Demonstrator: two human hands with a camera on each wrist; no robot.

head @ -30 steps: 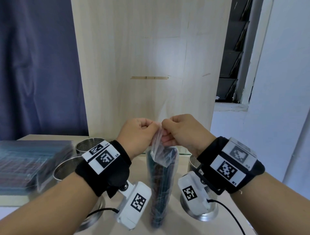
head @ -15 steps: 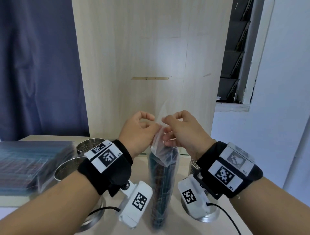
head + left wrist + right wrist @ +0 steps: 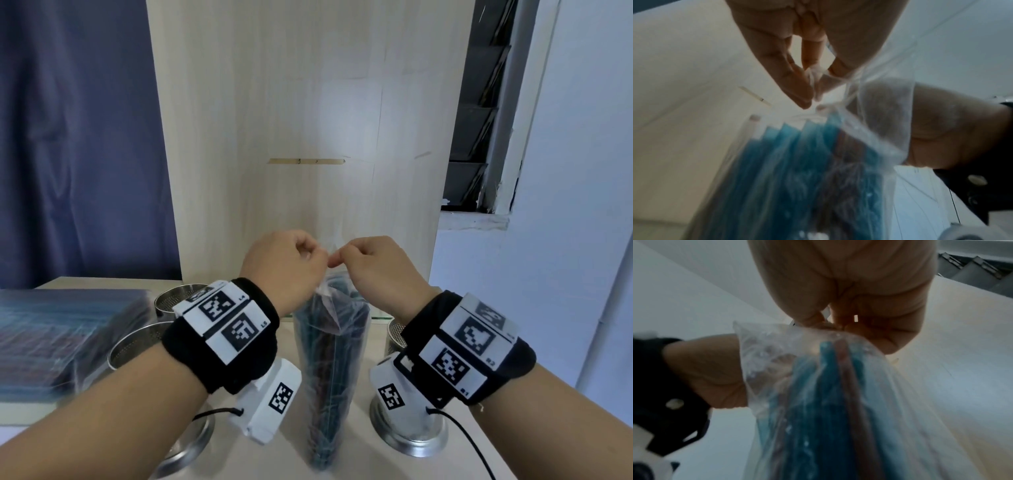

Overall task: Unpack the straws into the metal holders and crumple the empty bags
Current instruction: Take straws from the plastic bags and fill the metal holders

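Note:
A clear plastic bag of straws (image 3: 330, 359) stands upright on the table between my wrists, full of blue and dark red straws (image 3: 797, 170). My left hand (image 3: 291, 263) pinches the bag's top edge from the left. My right hand (image 3: 370, 263) pinches the same edge from the right, knuckles nearly touching the left. In the wrist views the loose plastic (image 3: 777, 356) bunches under the fingers. Metal holders stand around the bag: one (image 3: 407, 431) under my right wrist, two (image 3: 137, 346) (image 3: 171, 299) at the left.
A flat stack of more straw bags (image 3: 61, 335) lies at the table's left. An upright wooden panel (image 3: 308, 137) stands behind the table, a dark curtain (image 3: 75, 137) to its left and a white wall (image 3: 565, 240) at the right.
Both hands briefly loosened their fingers at the bag's top, then closed again into a tight pinch. The bag stays upright in the same place.

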